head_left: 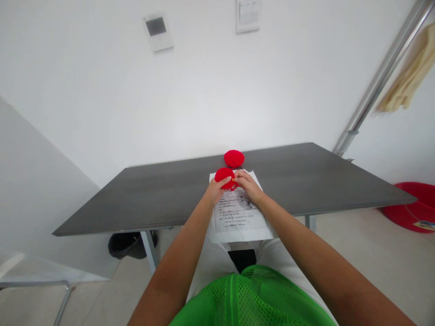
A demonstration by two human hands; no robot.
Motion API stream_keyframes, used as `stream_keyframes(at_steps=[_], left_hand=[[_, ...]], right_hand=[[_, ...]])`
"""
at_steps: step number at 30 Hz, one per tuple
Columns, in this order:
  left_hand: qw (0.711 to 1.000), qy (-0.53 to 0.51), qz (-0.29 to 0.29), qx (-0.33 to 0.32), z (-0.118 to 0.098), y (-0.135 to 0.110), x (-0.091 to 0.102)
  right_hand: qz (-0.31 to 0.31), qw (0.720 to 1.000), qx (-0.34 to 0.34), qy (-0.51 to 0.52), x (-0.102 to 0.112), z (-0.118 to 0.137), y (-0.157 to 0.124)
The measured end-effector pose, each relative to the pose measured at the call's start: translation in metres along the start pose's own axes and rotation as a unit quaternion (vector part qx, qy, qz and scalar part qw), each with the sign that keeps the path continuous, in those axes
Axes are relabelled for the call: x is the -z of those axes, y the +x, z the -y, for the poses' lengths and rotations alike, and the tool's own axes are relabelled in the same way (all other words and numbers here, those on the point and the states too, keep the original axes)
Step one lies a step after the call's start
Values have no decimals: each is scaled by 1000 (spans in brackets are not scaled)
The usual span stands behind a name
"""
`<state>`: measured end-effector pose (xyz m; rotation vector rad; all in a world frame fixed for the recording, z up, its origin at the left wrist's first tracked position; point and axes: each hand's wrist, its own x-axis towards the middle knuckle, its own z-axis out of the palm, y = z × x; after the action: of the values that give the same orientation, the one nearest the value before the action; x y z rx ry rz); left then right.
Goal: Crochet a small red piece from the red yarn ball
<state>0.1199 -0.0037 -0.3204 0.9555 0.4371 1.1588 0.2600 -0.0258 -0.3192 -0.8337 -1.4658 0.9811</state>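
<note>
My left hand (216, 190) is closed on a round red crocheted piece (224, 177), its thumb across the near side. At the right edge of that piece, my right hand (248, 184) is pinched with its fingertips against the work. A small yellow part shows there, apparently of a crochet hook (234, 179); most of it is hidden by the fingers. Just beyond both hands, a ball of red yarn (234, 158) rests on the table. Beneath my hands lies a printed sheet of paper (238, 224), its near end hanging over the table's front edge.
The dark grey table (163, 194) stands against a white wall. Under its left side is a black-lined bin (127, 245). At the right are a red basin (409, 210) on the floor, a metal pole (384, 81) and hanging cream gloves (409, 74).
</note>
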Motion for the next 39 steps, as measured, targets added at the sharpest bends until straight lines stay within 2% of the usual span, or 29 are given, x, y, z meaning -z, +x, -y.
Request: stream_keyframes(at_steps=[25,39], left_hand=[[1000,-10,12,-1,0,-1,1],[1000,-10,4,-4,1,0,2]], right_hand=[[7,1000,15,2,0,-2,1],[-13,1000,25,-3,-3,4,-1]])
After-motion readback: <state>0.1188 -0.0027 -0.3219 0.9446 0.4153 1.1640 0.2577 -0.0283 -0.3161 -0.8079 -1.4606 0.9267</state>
